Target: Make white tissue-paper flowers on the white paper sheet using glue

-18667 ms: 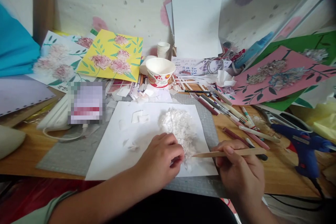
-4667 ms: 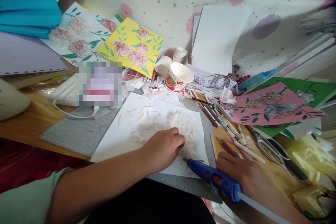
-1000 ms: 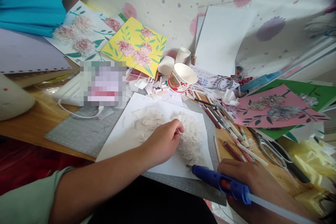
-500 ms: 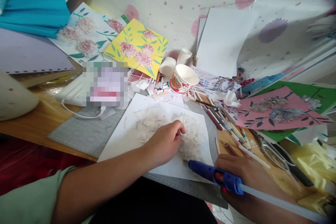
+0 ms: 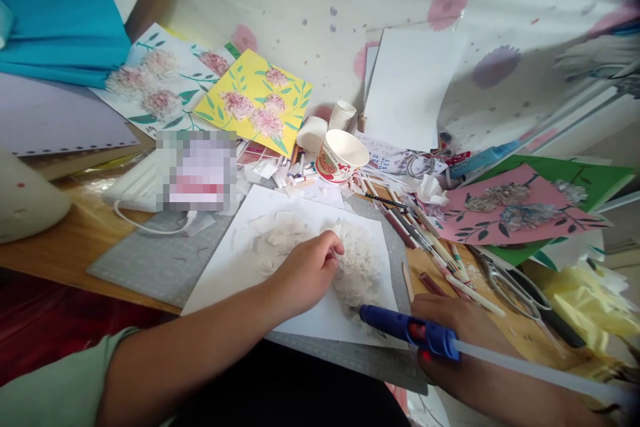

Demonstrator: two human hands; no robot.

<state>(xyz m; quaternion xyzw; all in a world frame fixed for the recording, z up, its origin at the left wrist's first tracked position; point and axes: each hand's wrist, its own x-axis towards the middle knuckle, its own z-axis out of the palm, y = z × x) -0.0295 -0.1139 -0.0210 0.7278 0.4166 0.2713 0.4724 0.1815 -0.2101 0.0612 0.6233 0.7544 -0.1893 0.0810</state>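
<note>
In my right hand point(image 5: 445, 320) is a blue hot glue gun point(image 5: 400, 327), with a long translucent glue stick point(image 5: 520, 367) running out of its back. Its tip points left, near the lower edge of a raised white paper flower point(image 5: 357, 263). My left hand point(image 5: 310, 273) is closed, fingertips curled together at that flower's left edge; whatever they pinch is hidden. Beneath both lies a white sheet of paper point(image 5: 225, 280). Loose white paper pieces point(image 5: 283, 233) spread over its left half, partly behind my left hand.
A paper cup point(image 5: 343, 157) stands behind the sheet. Pencils and pens point(image 5: 425, 240) and scissors point(image 5: 515, 287) lie right. Left is a blurred-out phone point(image 5: 200, 173) with a white cable point(image 5: 150, 230). Finished flower pictures on yellow point(image 5: 235, 73) and pink card point(image 5: 485, 233) surround a grey cutting mat point(image 5: 145, 267).
The whole view has shifted slightly, so things appear a little lower and further left. My left hand stays by the flower, and my right hand still grips the glue gun in nearly the same pose.
</note>
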